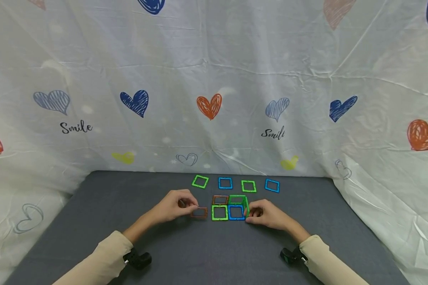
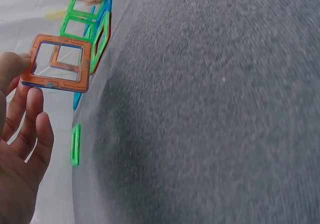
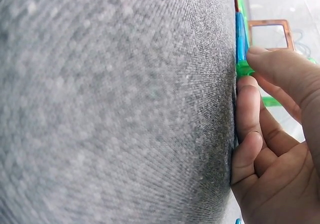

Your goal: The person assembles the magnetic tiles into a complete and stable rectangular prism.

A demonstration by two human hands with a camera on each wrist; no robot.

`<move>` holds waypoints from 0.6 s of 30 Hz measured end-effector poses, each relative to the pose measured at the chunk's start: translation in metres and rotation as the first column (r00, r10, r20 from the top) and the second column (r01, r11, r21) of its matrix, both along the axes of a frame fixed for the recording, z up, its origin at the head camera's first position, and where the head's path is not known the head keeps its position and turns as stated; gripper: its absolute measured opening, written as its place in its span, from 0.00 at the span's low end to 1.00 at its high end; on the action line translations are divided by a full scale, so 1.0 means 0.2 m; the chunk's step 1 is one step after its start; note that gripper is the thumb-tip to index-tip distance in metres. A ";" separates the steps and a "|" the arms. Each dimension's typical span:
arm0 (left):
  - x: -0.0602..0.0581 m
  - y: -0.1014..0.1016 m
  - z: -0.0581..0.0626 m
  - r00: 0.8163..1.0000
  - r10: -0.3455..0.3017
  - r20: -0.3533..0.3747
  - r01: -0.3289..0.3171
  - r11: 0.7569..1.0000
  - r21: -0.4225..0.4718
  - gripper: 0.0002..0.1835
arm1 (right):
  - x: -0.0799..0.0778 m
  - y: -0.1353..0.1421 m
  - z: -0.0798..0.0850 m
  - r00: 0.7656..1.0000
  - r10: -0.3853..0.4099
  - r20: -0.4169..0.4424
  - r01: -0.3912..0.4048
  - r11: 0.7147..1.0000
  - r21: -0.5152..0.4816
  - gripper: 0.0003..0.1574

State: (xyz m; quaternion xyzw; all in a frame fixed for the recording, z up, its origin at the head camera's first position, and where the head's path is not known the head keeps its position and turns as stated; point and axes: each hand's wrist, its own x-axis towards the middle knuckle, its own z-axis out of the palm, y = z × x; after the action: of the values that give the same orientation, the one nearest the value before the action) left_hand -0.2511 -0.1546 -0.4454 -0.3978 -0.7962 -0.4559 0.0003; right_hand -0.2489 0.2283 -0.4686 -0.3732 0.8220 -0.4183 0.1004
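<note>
My left hand [image 1: 178, 204] pinches an orange square magnetic tile [image 2: 75, 86] by its edge between thumb and fingers, held up left of a small tile structure. In that structure, a green tile [image 1: 212, 212] and a blue tile [image 1: 236, 219] lie side by side at the front. Behind them stand an orange tile [image 1: 220, 196] and a green tile [image 1: 237, 196]. Along the right side another green tile [image 1: 247, 205] stands upright. My right hand [image 1: 265, 215] holds this side tile near its lower front corner, thumb over the edge; its fingertips are partly hidden in the head view.
Toward the table's back edge lie a row of loose tiles: green [image 1: 194, 184], blue [image 1: 225, 188], green [image 1: 249, 191] and blue [image 1: 272, 190]. A white curtain printed with hearts [image 1: 209, 107] hangs behind the dark grey tabletop [image 1: 207, 253].
</note>
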 end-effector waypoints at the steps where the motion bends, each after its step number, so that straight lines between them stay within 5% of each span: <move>1: 0.00 0.01 0.00 1.000 -0.002 0.000 0.002 1.000 0.000 0.03 | 0.00 0.00 0.00 1.000 0.000 0.001 0.000 1.000 -0.001 0.03; 18: 0.00 0.17 -0.02 0.998 -0.056 0.008 0.056 0.998 -0.001 0.04 | 0.00 0.00 0.01 1.000 0.001 0.012 -0.001 1.000 0.007 0.02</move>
State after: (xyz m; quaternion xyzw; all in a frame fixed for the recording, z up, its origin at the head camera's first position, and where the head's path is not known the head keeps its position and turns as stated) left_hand -0.2505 -0.1213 -0.4502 -0.4182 -0.7851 -0.4565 -0.0157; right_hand -0.2487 0.2286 -0.4673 -0.3708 0.8227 -0.4175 0.1067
